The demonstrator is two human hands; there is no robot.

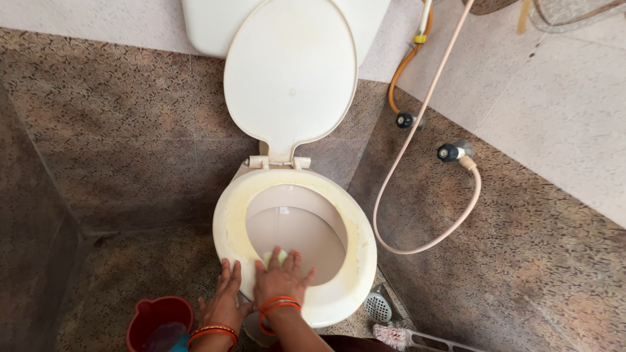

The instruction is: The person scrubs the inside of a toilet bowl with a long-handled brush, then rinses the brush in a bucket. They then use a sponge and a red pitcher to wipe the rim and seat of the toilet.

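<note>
A cream toilet bowl [352, 228] stands in the middle with its lid [291, 72] raised against the cistern. The rim is stained yellow. My right hand [280, 280] presses a pale green scrub pad [277, 256] onto the near inner edge of the rim, fingers spread over it. My left hand [225, 296] lies flat on the outer near-left side of the bowl, holding nothing. Both wrists wear orange bangles.
A red bucket [153, 319] with water sits on the floor at the lower left. A pink hose [417, 189] loops from a wall tap [453, 152] on the right. A round floor drain [378, 306] and a brush [398, 336] lie at the lower right. Brown tiled walls close in on both sides.
</note>
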